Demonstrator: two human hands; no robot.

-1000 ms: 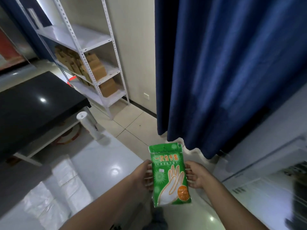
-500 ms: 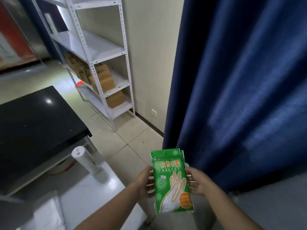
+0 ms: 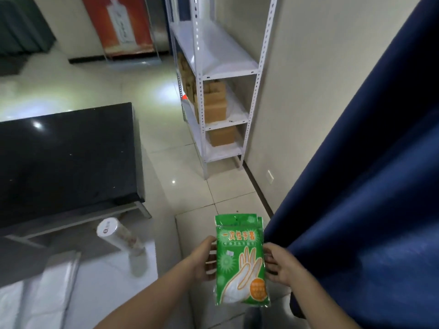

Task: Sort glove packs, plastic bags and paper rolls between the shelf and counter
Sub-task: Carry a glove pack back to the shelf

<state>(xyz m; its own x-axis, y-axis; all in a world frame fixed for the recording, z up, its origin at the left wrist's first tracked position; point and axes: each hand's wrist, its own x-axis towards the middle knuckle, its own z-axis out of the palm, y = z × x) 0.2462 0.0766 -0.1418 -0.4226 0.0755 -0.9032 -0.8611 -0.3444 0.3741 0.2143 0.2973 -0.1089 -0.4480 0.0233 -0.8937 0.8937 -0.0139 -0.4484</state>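
Glove pack: green plastic glove pack [image 3: 241, 262] printed with a white glove, held upright in the air between both hands
Left hand [image 3: 206, 260]: grips the pack's left edge
Right hand [image 3: 279, 267]: grips its right edge, just beside the dark blue curtain [image 3: 356, 186]
Worktop: glossy white worktop [image 3: 107, 283] at lower left, carrying a standing white paper roll [image 3: 121, 238] and clear plastic bags [image 3: 35, 302]
Shelf: white metal shelf [image 3: 228, 67] ahead by the wall, with brown cardboard boxes [image 3: 214, 106] on its lower tiers
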